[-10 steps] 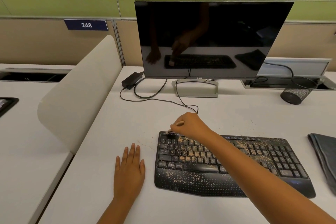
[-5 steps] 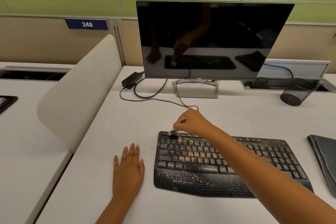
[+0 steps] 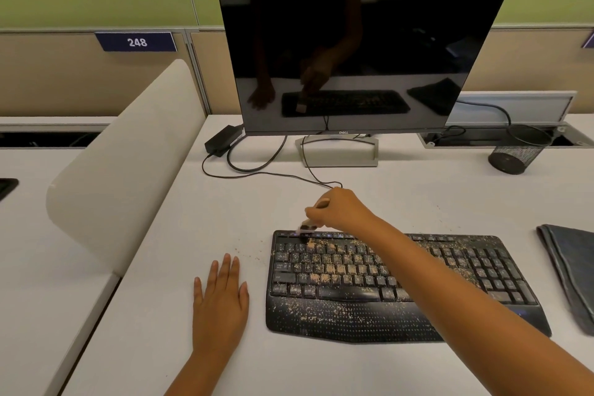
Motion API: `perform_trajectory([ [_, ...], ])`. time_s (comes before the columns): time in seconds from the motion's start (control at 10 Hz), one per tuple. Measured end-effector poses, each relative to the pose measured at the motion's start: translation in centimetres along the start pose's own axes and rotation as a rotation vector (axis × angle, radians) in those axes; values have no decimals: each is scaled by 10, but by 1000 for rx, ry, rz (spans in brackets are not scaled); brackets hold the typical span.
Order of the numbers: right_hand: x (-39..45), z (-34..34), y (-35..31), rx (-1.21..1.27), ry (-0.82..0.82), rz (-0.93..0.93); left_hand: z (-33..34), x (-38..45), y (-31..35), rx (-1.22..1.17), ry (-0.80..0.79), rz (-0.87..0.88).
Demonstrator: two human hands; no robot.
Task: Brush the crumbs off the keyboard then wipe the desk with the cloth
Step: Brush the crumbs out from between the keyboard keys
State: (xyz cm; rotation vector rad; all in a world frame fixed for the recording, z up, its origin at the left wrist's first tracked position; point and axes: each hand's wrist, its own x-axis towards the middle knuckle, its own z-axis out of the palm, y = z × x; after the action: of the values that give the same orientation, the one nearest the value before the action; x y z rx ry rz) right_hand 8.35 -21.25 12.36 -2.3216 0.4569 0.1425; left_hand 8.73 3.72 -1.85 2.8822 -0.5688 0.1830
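White desk (image 3: 418,202) — black keyboard (image 3: 353,315) speckled with tan crumbs (image 3: 324,276).

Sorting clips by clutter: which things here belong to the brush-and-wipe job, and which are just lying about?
Job:
- brush, gripped by the right hand
- keyboard, covered in crumbs
- cloth, folded at the right edge
- desk
- left hand, flat on the desk

Lying about:
- monitor
- power adapter
- mesh cup
- divider

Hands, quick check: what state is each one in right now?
Left hand: open, flat on the desk, holding nothing.
Right hand: closed around a small brush at the keyboard's top-left corner.
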Motion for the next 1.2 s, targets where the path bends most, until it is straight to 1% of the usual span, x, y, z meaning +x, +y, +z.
perform_trajectory([
  [0.1,1,-10,2,-39,5,63,-1,0,1,7,-2,-2],
  [0.2,3,-19,-5,-77,-9,81,-2,0,1,8,-4,-1],
  [0.4,7,-5,-13,-11,-57,64,-3,0,1,7,0,-1],
  [0.5,5,-9,-10,-57,-62,95,-4,0,2,4,2,2],
  [0.6,3,-24,-4,-190,-60,142,-4,-1,2,-2,6,2],
  [0.7,2,-33,0,-247,-72,164,-4,-1,2,-3,7,1],
  [0.8,4,-35,-1,-200,-69,149,-5,-1,3,-4,2,1],
  [0.9,5,-31,-2,-87,-58,132,-6,-1,3,-7,1,-2],
  [1.0,3,-25,-1,-80,-56,108,-6,-2,3,-8,-1,-5],
  [1.1,1,-28,5,-97,-47,124,-6,-2,2,-10,-1,-6],
  [1.2,-4,-39,16,-125,-3,188,-6,-1,3,-7,-3,-4],
])
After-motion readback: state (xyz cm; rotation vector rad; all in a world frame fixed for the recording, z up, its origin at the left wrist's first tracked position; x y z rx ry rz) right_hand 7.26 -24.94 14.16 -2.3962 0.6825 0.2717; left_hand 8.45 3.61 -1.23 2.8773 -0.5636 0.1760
